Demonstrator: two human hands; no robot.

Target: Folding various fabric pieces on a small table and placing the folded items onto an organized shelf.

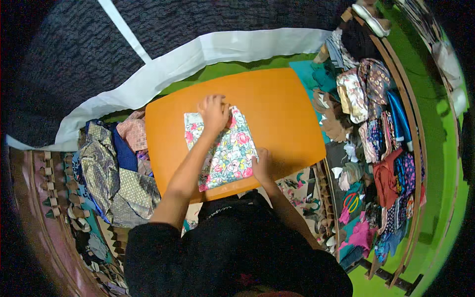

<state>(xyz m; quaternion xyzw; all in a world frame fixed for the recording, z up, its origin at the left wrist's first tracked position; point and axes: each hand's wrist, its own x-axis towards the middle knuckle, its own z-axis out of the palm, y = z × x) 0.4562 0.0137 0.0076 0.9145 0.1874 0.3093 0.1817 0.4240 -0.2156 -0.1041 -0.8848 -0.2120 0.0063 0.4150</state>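
Observation:
On an orange table [282,114] lies a folded floral cloth [230,158], white with pink flowers and grey-green leaves. It narrows toward its far end. My left hand [214,114] reaches across it, fingers bent and closed on its far edge; the exact grip is partly hidden under the hand. At the cloth's right side, my right hand [263,164] rests low, its thumb touching the edge and its fingers apart from the thumb on the tabletop.
Piled garments, including a patterned grey-gold cloth [101,163], lie left of the table. A wooden rack [408,106] on the right bears many folded clothes, among them a rust-red one [387,178]. A white-edged dark curtain [217,44] hangs beyond the table.

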